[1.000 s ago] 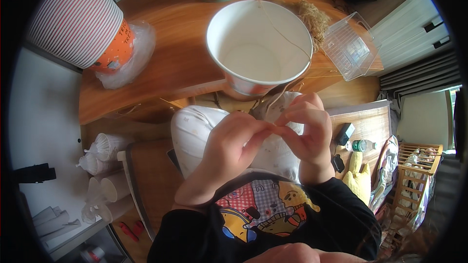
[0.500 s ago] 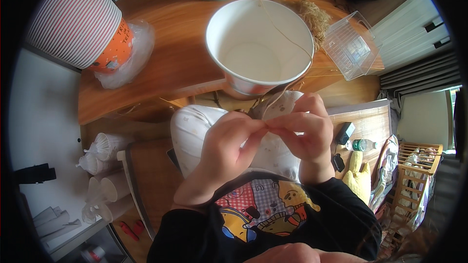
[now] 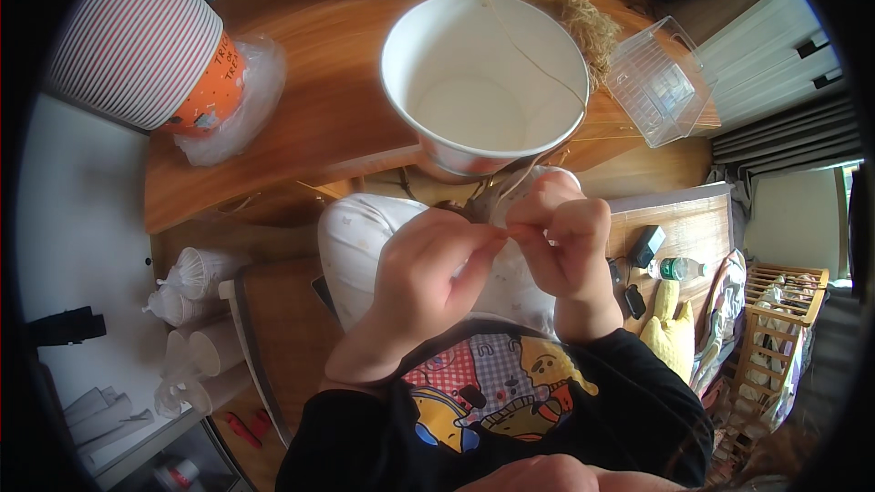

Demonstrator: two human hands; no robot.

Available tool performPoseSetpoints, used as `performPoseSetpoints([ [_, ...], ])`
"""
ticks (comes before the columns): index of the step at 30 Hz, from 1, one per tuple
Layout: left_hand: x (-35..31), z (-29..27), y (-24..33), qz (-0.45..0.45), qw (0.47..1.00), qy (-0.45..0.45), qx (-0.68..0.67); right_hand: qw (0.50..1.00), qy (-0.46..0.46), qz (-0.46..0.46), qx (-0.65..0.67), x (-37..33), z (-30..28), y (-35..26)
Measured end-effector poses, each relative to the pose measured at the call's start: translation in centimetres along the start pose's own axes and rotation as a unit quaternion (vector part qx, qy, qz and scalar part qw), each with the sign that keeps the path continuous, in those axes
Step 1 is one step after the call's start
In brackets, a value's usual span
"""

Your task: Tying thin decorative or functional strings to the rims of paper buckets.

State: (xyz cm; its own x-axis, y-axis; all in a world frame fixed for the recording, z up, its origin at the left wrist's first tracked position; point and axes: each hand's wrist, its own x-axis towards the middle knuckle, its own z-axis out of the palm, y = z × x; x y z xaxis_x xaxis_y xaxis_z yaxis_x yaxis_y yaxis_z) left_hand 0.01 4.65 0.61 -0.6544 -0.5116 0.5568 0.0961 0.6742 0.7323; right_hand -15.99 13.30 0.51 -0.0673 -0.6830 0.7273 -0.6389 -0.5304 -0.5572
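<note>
Fingertips of the left hand (image 3: 428,278) and the right hand (image 3: 561,237) are pinched together on one thin straw strand (image 3: 533,59), held just below the near edge of the desk (image 3: 310,118). One white paper bucket (image 3: 483,82) is seen at that edge, the strand arching across its mouth. One straw tuft (image 3: 588,27) and one clear plastic box (image 3: 661,82) are found toward the right edge, one striped cup stack (image 3: 137,36) at the left.

Hidden and cut off at the hands

The left hand (image 3: 428,282) and right hand (image 3: 561,241) hid what their fingertips pinched; the straw strands (image 3: 510,184) vanished behind them, and the striped cup stack (image 3: 128,32) was cut by the rim.
</note>
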Motion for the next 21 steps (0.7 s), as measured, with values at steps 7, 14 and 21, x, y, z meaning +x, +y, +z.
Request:
performPoseSetpoints([
  [7, 0.02, 0.15, -0.16, 0.006, 1.0, -0.004, -0.004, 0.997, 0.023, 0.058, 0.051, -0.59, 0.58, 0.09],
  [14, 0.19, 0.4, -0.27, 0.014, 1.0, 0.003, -0.002, 0.992, 0.061, 0.085, 0.076, -0.57, 0.86, 0.18],
  [21, 0.35, 0.4, -0.35, 0.009, 1.0, -0.004, 0.005, 0.991, 0.07, 0.099, 0.064, -0.78, 0.92, 0.2],
])
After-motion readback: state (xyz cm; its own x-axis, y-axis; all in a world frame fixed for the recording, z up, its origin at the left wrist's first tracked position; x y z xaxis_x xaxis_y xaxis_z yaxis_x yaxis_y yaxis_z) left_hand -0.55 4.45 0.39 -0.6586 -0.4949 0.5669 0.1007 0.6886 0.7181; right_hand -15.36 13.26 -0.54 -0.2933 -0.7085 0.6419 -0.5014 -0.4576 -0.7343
